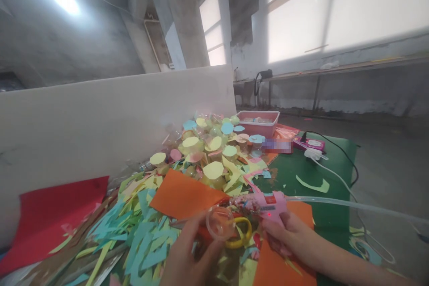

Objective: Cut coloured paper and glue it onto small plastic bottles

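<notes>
My left hand (191,250) grips a small clear plastic cup (220,225) between thumb and fingers, its round rim facing up. A pink hot glue gun (273,205) is in my right hand (284,232), its red light lit and a long clear glue stick (321,201) coming out of the back. The gun's nozzle is just above and right of the cup; whether they touch I cannot tell. Behind the cup lie scissors with yellow handles (246,234). An orange paper sheet (187,191) rests beyond my hands, with another orange sheet (268,263) by my right hand.
Paper scraps (144,228) cover the left side. Several clear cups with paper discs (214,170) are heaped behind. A pink plastic bin (259,127), a pink power strip (310,144) and a white cable (335,176) lie right. A white panel (110,116) stands behind; red paper (60,219) is left.
</notes>
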Motion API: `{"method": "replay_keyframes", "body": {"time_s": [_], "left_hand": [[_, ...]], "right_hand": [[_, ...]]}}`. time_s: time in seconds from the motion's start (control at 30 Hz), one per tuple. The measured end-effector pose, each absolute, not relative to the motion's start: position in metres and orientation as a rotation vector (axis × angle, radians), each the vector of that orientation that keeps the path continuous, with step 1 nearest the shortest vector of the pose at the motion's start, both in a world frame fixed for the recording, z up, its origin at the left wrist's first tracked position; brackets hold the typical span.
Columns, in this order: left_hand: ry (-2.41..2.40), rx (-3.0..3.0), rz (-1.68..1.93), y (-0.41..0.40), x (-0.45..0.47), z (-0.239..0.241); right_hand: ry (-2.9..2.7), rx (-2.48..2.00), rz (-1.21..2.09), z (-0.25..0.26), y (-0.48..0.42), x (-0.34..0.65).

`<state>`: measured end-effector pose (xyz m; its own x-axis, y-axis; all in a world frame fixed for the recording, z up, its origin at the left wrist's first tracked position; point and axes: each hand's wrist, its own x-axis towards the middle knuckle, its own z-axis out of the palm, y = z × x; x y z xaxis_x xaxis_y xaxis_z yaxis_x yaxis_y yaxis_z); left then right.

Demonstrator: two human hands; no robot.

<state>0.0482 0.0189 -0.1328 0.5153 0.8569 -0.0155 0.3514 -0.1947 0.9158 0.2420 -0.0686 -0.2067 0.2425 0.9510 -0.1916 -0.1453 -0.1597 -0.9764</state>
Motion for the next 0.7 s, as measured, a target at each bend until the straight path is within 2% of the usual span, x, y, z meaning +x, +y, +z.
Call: {"method": "replay_keyframes", "body": {"time_s": [0.7], "left_hand": [[1.122,1.712,0.884,0.027,0.045,-0.149]], "right_hand": [[-0.846,-1.383,1.192,-0.199,-0.069,0.241]]}}
